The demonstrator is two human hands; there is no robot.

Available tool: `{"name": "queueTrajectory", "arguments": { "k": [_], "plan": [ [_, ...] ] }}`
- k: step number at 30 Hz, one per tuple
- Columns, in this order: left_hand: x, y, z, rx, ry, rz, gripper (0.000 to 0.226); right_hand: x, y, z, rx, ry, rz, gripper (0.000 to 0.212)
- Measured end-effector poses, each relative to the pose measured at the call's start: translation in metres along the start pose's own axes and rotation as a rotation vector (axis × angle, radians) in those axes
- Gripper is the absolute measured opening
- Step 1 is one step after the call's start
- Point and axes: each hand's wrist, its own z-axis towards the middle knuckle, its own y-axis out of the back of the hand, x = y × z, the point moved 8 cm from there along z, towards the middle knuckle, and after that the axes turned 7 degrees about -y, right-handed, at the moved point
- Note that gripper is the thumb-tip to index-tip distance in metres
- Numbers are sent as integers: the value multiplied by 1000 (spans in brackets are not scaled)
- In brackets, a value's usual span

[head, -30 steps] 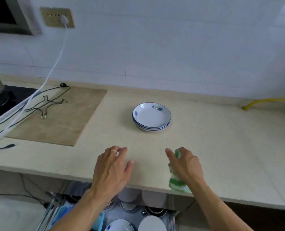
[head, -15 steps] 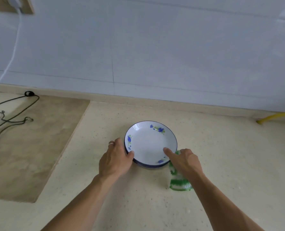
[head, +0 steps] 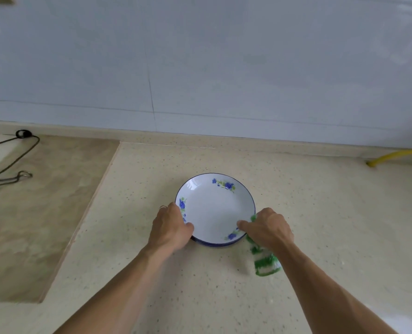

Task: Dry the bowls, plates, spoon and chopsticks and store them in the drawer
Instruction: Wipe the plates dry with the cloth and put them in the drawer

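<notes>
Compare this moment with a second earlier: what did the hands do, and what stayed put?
Both hands moved forward from the counter edge to the stack of plates. The left hand now grips its left rim; the right hand touches the right rim, still holding the green cloth. The stack stayed put.

A short stack of white plates (head: 216, 208) with thin blue rims and blue flower sprigs sat flat on the speckled beige counter (head: 308, 203). A green-and-white striped cloth (head: 264, 261) hung just beside the stack's right edge, its lower end on the counter.
</notes>
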Motion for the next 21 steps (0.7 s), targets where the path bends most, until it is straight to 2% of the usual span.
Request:
{"name": "queueTrajectory", "arguments": {
  "k": [5,14,21],
  "plan": [
    [0,-13,-17,7,35,-64,24,-13,1,-10,50,-23,26,49],
    [-6,-1,-36,27,107,-222,25,-24,0,-31,152,-119,445,28],
    [-47,24,-67,-2,45,-323,40,-44,25,-66,191,-138,619,17]
  ]
}}
